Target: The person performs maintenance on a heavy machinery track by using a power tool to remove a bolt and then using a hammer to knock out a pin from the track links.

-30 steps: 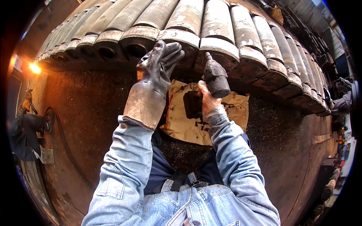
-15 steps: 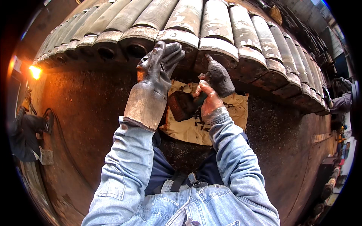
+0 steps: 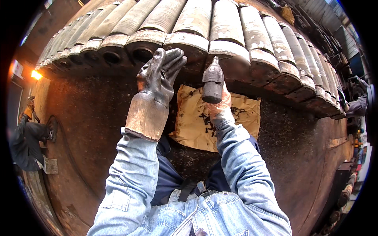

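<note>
My right hand (image 3: pixel 221 102) grips a dark, grimy cordless drill (image 3: pixel 213 83). The tool points away from me at the end of a large metal cylinder (image 3: pixel 227 53); whether its tip touches cannot be told. Its handle is mostly hidden beneath the body. A thick glove, black over the fingers with a worn tan cuff, covers my left hand (image 3: pixel 158 78). That hand is raised beside the cylinder ends with fingers stretched out, holding nothing. Below the drill lies a brown paper sheet (image 3: pixel 189 122) with several small dark pieces, perhaps screws, scattered on it.
A long row of metal cylinders (image 3: pixel 130 21) curves across the far side. At the left, another person (image 3: pixel 29 137) works near a bright orange glow (image 3: pixel 36 74), with a dark cable (image 3: pixel 67 141) on the floor. Another person's sleeve (image 3: pixel 357 106) shows at the right edge.
The drill has swung from a tilted position to pointing straight away from me, shifting left. Its lower block no longer shows over the paper. My left hand has moved slightly left and nearer.
</note>
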A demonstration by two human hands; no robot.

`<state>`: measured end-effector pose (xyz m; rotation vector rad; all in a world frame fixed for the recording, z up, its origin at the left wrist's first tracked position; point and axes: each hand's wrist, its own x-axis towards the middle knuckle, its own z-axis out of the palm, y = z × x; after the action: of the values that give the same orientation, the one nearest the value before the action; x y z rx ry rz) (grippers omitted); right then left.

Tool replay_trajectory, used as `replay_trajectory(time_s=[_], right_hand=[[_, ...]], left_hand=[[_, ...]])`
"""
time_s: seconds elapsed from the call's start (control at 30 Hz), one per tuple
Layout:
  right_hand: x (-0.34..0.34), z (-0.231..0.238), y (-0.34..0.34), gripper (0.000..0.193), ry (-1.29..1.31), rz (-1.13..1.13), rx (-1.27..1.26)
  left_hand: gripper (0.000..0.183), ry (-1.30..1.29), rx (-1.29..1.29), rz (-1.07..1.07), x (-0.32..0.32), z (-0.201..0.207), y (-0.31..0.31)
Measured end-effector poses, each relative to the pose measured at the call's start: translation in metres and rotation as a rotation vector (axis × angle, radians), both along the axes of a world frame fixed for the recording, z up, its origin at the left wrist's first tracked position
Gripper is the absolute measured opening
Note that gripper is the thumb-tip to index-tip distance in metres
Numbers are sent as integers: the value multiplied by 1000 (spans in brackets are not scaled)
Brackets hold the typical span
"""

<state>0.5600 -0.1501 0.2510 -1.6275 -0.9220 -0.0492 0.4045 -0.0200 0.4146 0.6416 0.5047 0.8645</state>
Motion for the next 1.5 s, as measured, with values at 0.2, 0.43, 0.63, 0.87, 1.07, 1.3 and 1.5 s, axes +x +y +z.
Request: replay_trajectory(time_s=[0.2,0.43,0.63,0.87,1.07,1.3,1.5], right_hand=[[11,20,-12,53,129,91,-154],[15,24,-18,56,106,71,-228],[17,15,1,53,2,1,-179],[29,7,0,46,1043,521,490],[11,54,-26,32,52,72,-330],[23,48,-34,33,64,213,-152],[23,71,-30,33,-595,47,-129]], left_hand=[[52,-19,-17,18,-10,3,3],[50,-23,-28,-13,-8,-7,-2],[50,27,-18,4,-7,-9,-6],[48,80,19,18,-4,-7,-8],[45,208,53,-13,12,-19,-8],[47,273,94,-172,34,-47,4],[51,357,67,-288,49,-49,-2]])
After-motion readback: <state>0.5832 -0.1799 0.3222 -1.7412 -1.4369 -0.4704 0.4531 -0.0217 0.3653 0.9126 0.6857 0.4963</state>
